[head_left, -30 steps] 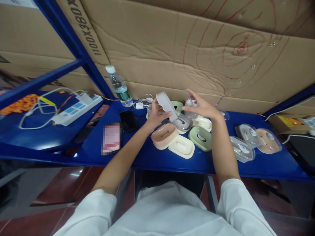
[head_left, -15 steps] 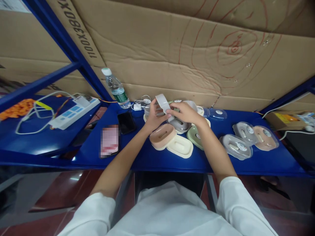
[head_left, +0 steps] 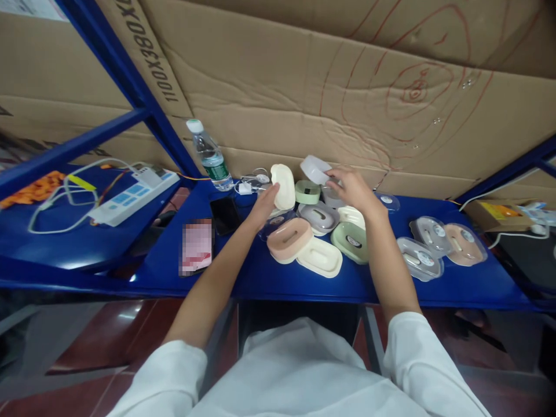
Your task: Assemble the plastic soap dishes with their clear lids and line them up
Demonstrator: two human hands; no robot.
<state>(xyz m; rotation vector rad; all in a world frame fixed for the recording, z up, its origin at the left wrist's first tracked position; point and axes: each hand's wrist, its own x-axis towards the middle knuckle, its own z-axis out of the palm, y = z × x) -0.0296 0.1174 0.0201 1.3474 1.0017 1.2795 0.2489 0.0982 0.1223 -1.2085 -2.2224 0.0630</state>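
Note:
In my left hand (head_left: 264,207) is a cream soap dish base (head_left: 284,188), tilted up, with the fingers closed on its left edge. My right hand (head_left: 351,186) pinches a pale, whitish soap dish part (head_left: 315,170) by its right side, raised above the table. Below and between the hands lie a green dish (head_left: 307,192) and a grey dish (head_left: 319,218). Nearer to me are a pink dish (head_left: 289,238), a cream tray (head_left: 320,258) and another green dish (head_left: 351,241). A clear lid (head_left: 278,223) lies partly under my left hand.
Several lidded soap dishes (head_left: 419,258) stand on the right of the blue table (head_left: 260,284). A water bottle (head_left: 211,159), a black phone (head_left: 225,214) and a second device with a blurred screen (head_left: 196,248) are on the left. Cardboard (head_left: 252,81) closes the back.
My hands, close together before at one pale part, have moved apart. The left now shows a cream base in its grip, while the right has carried the pale part to the right.

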